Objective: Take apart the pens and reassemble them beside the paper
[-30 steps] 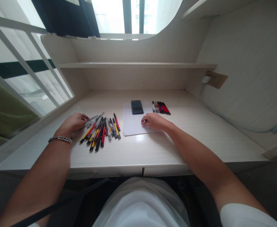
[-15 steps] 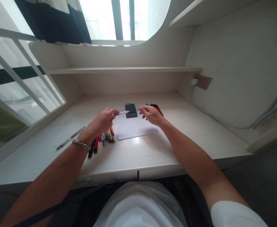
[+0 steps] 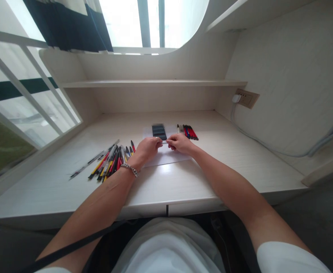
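Between my two hands a slim white pen [image 3: 164, 142] is held over a white sheet of paper [image 3: 166, 156]. My left hand [image 3: 150, 148] is closed on its left end, and the fingers of my right hand [image 3: 180, 144] pinch its right end. Just beyond them a dark phone [image 3: 159, 131] lies on the paper's far part. A loose pile of pens [image 3: 109, 161], in red, yellow, black and clear, spreads to the left of my left hand, partly hidden by it. Behind my right hand lies a neat row of pens [image 3: 189, 132], mostly red and black.
The pale desk [image 3: 240, 167] ends in a front edge near my body. A shelf [image 3: 155, 83] runs along the back. On the right wall, a plug sits in a socket [image 3: 247, 98], its grey cable [image 3: 269, 146] trailing along the wall.
My left hand has moved right with the pen, bringing it to my right hand, which now grips the other end. More of the pen pile and the pen row shows.
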The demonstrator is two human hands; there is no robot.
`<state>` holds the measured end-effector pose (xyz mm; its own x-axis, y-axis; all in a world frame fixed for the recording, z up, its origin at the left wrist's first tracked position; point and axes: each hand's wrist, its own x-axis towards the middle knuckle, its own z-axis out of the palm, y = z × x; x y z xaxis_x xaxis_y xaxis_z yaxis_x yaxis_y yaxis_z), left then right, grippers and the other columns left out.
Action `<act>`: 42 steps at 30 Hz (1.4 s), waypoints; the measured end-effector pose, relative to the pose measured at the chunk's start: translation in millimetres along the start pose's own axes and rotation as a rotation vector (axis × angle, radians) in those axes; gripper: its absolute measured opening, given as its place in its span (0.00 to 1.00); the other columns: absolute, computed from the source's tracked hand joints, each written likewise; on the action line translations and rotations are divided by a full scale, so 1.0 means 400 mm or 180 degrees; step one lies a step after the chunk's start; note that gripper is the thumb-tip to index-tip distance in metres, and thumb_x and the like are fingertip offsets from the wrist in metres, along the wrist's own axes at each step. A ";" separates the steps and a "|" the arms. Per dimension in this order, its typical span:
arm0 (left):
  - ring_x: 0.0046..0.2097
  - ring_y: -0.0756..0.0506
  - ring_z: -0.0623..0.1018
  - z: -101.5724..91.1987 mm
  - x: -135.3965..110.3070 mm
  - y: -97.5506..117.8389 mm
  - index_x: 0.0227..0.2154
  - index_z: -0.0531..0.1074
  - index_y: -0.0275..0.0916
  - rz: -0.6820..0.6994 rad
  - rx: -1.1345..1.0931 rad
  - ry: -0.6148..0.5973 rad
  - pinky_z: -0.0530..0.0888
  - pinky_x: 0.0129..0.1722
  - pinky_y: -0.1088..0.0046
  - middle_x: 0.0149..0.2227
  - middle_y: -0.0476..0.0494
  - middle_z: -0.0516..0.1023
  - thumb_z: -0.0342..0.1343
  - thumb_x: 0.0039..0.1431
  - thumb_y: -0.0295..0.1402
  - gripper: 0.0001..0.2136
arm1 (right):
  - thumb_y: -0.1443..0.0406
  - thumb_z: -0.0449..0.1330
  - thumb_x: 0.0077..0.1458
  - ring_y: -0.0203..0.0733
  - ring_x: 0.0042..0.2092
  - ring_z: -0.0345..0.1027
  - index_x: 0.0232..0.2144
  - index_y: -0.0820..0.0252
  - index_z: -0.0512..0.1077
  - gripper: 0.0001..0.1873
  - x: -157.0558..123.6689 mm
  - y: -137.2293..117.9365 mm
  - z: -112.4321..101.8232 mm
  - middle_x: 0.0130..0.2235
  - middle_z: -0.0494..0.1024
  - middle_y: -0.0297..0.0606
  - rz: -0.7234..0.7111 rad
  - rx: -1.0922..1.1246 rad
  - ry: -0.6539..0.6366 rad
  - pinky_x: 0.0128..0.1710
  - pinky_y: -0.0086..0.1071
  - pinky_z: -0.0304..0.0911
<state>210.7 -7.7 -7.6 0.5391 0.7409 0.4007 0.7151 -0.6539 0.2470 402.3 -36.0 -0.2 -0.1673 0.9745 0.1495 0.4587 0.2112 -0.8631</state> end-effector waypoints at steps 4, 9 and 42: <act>0.36 0.43 0.79 0.002 -0.002 -0.021 0.39 0.80 0.40 -0.0052 -0.0392 -0.0146 0.72 0.37 0.69 0.36 0.40 0.83 0.52 0.61 0.36 0.12 | 0.66 0.57 0.56 0.31 0.23 0.63 0.26 0.64 0.75 0.10 0.010 0.007 0.017 0.23 0.75 0.34 -0.0060 -0.0277 0.0188 0.24 0.24 0.56; 0.35 0.46 0.79 -0.020 -0.011 -0.031 0.42 0.79 0.39 -0.0178 -0.0937 -0.0310 0.72 0.37 0.72 0.34 0.43 0.83 0.54 0.58 0.34 0.13 | 0.69 0.60 0.52 0.32 0.26 0.67 0.32 0.64 0.77 0.06 0.023 0.027 0.031 0.25 0.76 0.35 -0.0180 0.0066 0.0235 0.28 0.25 0.61; 0.36 0.46 0.80 -0.024 -0.023 -0.017 0.44 0.77 0.39 -0.0210 -0.1011 -0.0185 0.73 0.39 0.72 0.36 0.44 0.83 0.61 0.55 0.34 0.13 | 0.54 0.55 0.60 0.32 0.26 0.67 0.34 0.65 0.77 0.19 0.004 0.008 0.011 0.30 0.78 0.40 -0.0098 -0.0345 -0.0076 0.27 0.26 0.59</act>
<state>196.5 -11.6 -4.3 0.5272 0.7848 0.3258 0.5798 -0.6125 0.5373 399.5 -34.2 -4.9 -0.2028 0.9656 0.1625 0.5444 0.2491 -0.8010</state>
